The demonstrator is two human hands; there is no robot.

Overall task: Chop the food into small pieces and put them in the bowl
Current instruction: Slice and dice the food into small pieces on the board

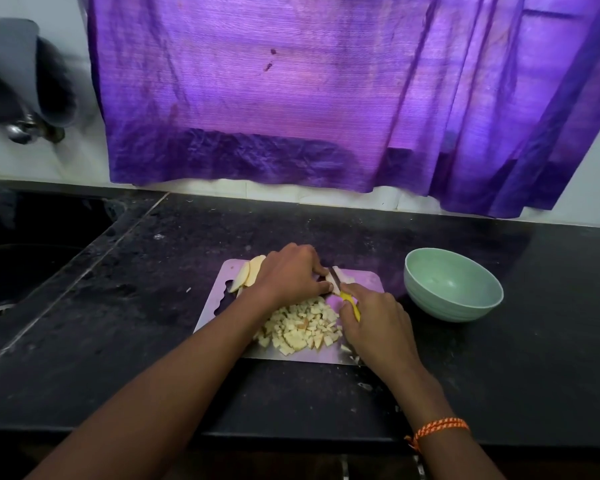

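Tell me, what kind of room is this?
Most likely a home kitchen. There's a dark stone counter with a sink at its left, a tap on the wall, and a cutting board beside a green bowl.

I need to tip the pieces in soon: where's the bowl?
In the head view the green bowl stands on the black counter, just right of the cutting board and beyond the right hand.

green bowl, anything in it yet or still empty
Empty: the green bowl shows only its bare inside; the chopped pieces still lie on the cutting board.
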